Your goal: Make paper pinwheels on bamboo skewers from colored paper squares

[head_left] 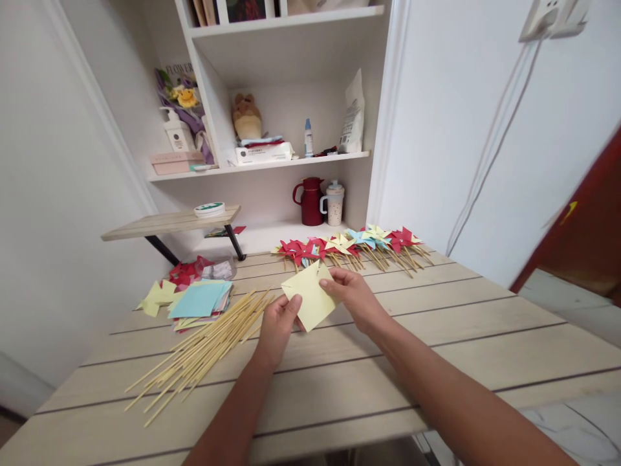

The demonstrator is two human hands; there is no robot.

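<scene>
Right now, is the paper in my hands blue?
No, the paper square pinched between the left hand and right hand is pale yellow.

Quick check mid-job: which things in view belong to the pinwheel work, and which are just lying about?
In the work:
- yellow paper square, held by left hand and right hand
- wooden skewers
- coloured paper stack
- finished pinwheels

Lying about:
- red jug
- speckled cup
- plush toy
- pump bottle
- tape roll
</scene>
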